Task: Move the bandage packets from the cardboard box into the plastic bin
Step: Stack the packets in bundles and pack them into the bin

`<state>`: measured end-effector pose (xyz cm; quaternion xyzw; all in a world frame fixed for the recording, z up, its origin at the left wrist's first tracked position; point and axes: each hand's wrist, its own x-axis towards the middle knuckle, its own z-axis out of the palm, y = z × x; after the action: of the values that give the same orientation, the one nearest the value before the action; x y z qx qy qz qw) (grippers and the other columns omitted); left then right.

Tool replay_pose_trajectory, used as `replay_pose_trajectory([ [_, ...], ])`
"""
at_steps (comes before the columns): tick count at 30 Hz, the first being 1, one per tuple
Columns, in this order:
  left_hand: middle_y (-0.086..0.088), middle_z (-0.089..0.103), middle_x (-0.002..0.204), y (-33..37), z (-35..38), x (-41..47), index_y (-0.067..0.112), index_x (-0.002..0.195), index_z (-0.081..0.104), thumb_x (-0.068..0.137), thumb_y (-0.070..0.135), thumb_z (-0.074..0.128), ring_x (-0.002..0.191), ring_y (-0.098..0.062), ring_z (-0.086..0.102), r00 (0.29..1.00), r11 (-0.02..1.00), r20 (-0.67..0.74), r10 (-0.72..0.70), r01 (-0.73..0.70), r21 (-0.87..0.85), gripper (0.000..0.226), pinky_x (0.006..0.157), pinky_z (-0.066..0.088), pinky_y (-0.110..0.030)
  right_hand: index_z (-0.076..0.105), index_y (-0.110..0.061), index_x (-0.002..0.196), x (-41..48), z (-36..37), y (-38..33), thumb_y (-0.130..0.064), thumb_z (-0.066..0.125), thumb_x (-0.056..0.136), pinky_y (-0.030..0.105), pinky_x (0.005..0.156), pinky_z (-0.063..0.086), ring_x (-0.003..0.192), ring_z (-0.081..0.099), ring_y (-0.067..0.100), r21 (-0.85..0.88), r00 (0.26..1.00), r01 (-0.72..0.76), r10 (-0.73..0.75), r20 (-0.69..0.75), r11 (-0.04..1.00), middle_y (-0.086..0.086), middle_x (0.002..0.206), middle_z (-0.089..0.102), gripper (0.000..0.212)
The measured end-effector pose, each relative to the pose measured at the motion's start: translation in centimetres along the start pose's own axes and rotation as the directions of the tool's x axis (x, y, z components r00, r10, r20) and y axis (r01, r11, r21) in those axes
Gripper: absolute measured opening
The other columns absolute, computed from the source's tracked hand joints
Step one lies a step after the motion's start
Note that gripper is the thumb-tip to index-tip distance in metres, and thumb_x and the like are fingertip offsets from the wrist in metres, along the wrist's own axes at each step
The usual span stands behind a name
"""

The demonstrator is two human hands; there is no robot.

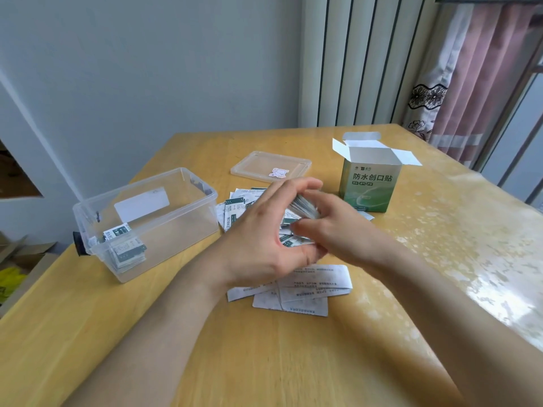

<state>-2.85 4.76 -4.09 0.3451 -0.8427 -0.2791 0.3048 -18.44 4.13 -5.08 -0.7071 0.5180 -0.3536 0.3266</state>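
You have the wooden table [440, 245] filling the lower frame, with its far and right edges in view and open tabletop across the bottom and down the right side. The plastic bin [182, 227] stands uncovered at centre left, its near corner close to the table's left edge. A small pile of packets [126, 248] lies at its near end. The cardboard box [368, 186] stands upright right of centre, flaps open, well apart from the bin. The lid [264, 164] lies flat behind your hands. Your left hand [258, 242] and right hand [343, 230] meet at centre, fingers curled round a stack of packets [304, 207] held between them above the table. The right hand is blurred. Loose packets [308, 289] lie scattered beneath and just below them.
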Motion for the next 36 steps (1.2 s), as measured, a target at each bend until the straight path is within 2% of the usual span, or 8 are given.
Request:
replay_pose_trajectory([
  [4,0.015,0.05,0.133,-0.5,-0.6,0.2,0.036,0.129,0.049,0.08,0.041,0.062,0.131,-0.004,0.041,0.998,0.956,0.054,-0.04,0.054,-0.288,0.051,0.11,0.035,-0.035,0.041,-0.018,0.139,0.1,-0.5,0.4,-0.025,0.058,0.074,0.013,0.061,0.036,0.061,0.046,-0.008,-0.091,0.999,0.041,-0.043,-0.013,0.995,-0.016,0.093,0.05,0.068],
  [7,0.012,0.057,0.111,-0.5,-0.2,0.3,0.032,0.109,0.058,0.08,0.056,0.052,0.107,-0.008,0.054,0.993,0.967,-0.091,-0.071,0.046,-0.251,0.038,0.092,0.044,-0.029,0.037,-0.026,0.137,-0.4,0.4,0.0,-0.012,0.057,0.078,0.017,0.063,0.043,0.067,0.055,-0.001,-0.049,0.984,0.165,-0.161,0.073,0.985,-0.008,0.115,0.061,0.064],
  [11,0.008,0.057,0.073,-0.5,1.2,0.4,0.027,0.084,0.053,0.09,0.054,0.042,0.066,-0.009,0.053,0.922,0.966,-0.383,0.051,0.052,0.253,0.029,0.061,0.044,-0.031,0.051,-0.022,0.111,-0.8,1.3,-0.6,0.002,0.058,0.087,0.008,0.07,0.043,0.078,0.057,-0.013,0.1,0.963,0.196,-0.211,0.166,0.975,-0.029,0.085,0.058,0.034],
  [15,0.008,0.047,0.044,-1.4,0.6,0.5,0.022,0.053,0.037,0.089,0.038,0.04,0.047,-0.014,0.039,0.892,0.973,-0.452,-0.007,0.11,0.201,0.039,0.046,0.03,-0.026,0.053,-0.016,0.106,-1.0,1.8,-0.9,-0.011,0.059,0.09,0.009,0.043,0.031,0.044,0.042,-0.001,0.205,0.981,0.018,-0.057,0.186,0.979,-0.021,0.05,0.049,0.018],
  [23,0.005,0.044,0.042,-1.2,-1.6,0.5,0.024,0.047,0.048,0.086,0.032,0.044,0.05,-0.017,0.041,0.902,0.936,-0.397,-0.169,0.273,0.221,0.04,0.047,0.032,-0.029,0.039,-0.013,0.104,-0.7,2.7,-2.1,-0.023,0.056,0.09,0.022,0.043,0.023,0.054,0.026,0.014,0.274,0.99,-0.108,0.08,0.112,0.956,0.001,0.063,0.04,0.025],
  [30,-0.001,0.065,0.072,-0.2,-5.9,-0.4,0.012,0.09,0.07,0.093,0.023,0.053,0.046,-0.013,0.045,0.904,0.854,0.046,-0.424,0.417,-0.31,0.02,0.047,0.037,-0.022,0.034,-0.02,0.079,-0.1,1.3,-5.5,-0.038,0.043,0.084,0.03,0.054,0.03,0.058,0.04,0.012,-0.473,0.961,0.265,-0.272,0.055,0.84,-0.009,0.066,0.044,0.021],
  [33,-0.004,0.069,0.079,-0.3,-7.3,-0.3,0.013,0.095,0.071,0.09,0.015,0.065,0.05,-0.008,0.058,0.91,0.774,-0.033,-0.412,0.331,-0.54,0.009,0.049,0.046,-0.016,0.033,-0.018,0.082,0.8,1.2,-6.7,-0.032,0.052,0.085,0.036,0.057,0.029,0.062,0.039,0.016,-0.639,0.912,0.337,-0.409,0.037,0.692,-0.011,0.068,0.039,0.024],
  [36,-0.006,0.07,0.073,-0.2,-8.5,-0.1,0.012,0.087,0.072,0.084,0.008,0.071,0.052,-0.006,0.062,0.893,0.789,-0.16,-0.421,0.274,-0.55,0.005,0.05,0.049,-0.014,0.039,-0.017,0.079,2.3,1.1,-8.5,-0.027,0.063,0.085,0.03,0.054,0.028,0.06,0.038,0.011,-0.541,0.952,0.283,-0.301,0.057,0.792,-0.011,0.068,0.042,0.027],
])
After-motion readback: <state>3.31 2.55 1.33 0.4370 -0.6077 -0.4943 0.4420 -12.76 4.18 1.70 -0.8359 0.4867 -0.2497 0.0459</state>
